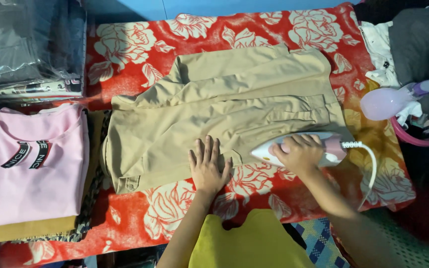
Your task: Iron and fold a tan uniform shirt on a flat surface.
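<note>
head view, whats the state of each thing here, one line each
tan shirt: spread flat on the cloth, sleeve folded across, partly creased
iron: soleplate down on the shirt's lower edge, cord attached
left hand: flat, fingers spread, pressing the shirt
right hand: closed around the iron's handle
pink t-shirt: folded, on top of a pile
red floral cloth: laid out under the shirt

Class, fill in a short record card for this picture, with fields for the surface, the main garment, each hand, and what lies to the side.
Surface: red floral cloth
Garment: tan shirt, spread flat
Left hand: palm flat on the shirt's lower edge
Right hand: gripping a white and pink iron at the shirt's edge
Side: folded pink top on a stack of clothes
</note>
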